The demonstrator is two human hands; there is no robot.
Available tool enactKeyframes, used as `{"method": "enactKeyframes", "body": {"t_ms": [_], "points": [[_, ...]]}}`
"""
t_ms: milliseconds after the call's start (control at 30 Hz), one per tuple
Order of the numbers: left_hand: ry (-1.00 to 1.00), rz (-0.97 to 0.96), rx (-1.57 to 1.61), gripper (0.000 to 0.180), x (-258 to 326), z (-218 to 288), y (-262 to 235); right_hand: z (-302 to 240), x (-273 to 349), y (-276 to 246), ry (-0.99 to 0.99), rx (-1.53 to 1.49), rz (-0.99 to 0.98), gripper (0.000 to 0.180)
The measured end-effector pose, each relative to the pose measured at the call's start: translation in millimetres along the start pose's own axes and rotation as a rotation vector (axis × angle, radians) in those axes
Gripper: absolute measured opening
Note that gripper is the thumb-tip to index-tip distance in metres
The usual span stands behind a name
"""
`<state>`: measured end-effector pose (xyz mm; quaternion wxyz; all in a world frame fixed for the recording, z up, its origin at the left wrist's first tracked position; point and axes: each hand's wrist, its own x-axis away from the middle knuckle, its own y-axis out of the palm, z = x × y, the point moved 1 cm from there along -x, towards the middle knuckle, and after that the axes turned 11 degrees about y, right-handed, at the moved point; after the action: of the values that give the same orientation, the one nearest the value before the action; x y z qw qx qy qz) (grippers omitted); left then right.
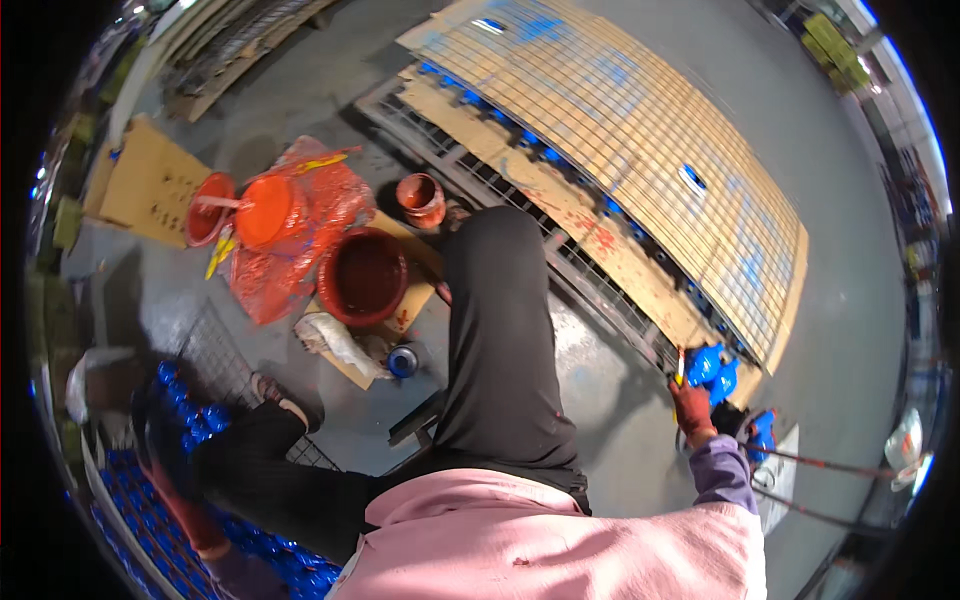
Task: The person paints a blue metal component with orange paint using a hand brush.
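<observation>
My right hand (692, 408), in a dark red glove, is out at the right, its fingers closed round a slim yellow-and-white tool (681, 368) with a reddish tip. Glossy blue rounded parts (712, 372) sit right beside that hand, at the near corner of the rack. Another blue part (762, 432) is a little nearer and further right. At the lower left my left hand (178, 492), also in a red glove, reaches down by rows of blue parts (140, 515). Shadow and blur hide its fingers, so I cannot make out whether it holds anything.
A wire-mesh rack (620, 120) with paint-spotted cardboard (600, 237) and blue parts beneath stretches to the far right. Left of my knee stand a red-brown bucket (362, 278), a small red pot (421, 200), an orange lid (266, 211) on red plastic, and a blue-rimmed can (403, 362).
</observation>
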<state>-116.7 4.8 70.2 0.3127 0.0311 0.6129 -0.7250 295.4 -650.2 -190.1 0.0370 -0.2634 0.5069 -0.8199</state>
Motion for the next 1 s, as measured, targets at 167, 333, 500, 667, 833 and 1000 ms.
{"method": "enactKeyframes", "body": {"t_ms": [167,333,500,667,833,1000], "points": [[-0.156,0.142,0.222,0.036,12,27,-7,20,-21,48,0.167,-0.302,-0.140,0.048],[-0.181,0.185,0.160,0.031,-5,63,-12,23,-41,37,0.087,-0.304,-0.161,0.048],[-0.458,0.301,0.701,0.037,-15,75,7,23,-59,-19,-0.116,-0.149,0.085,0.027],[-0.638,0.299,1.186,0.037,-38,89,61,-40,-55,-138,-0.093,-0.930,0.337,0.029],[-0.817,-0.051,1.644,0.050,-75,139,108,-143,-11,-310,-0.453,-1.612,0.434,0.023],[-0.633,-0.108,2.248,0.049,-103,169,150,-228,52,-427,-1.086,-2.016,0.377,0.032]]}}
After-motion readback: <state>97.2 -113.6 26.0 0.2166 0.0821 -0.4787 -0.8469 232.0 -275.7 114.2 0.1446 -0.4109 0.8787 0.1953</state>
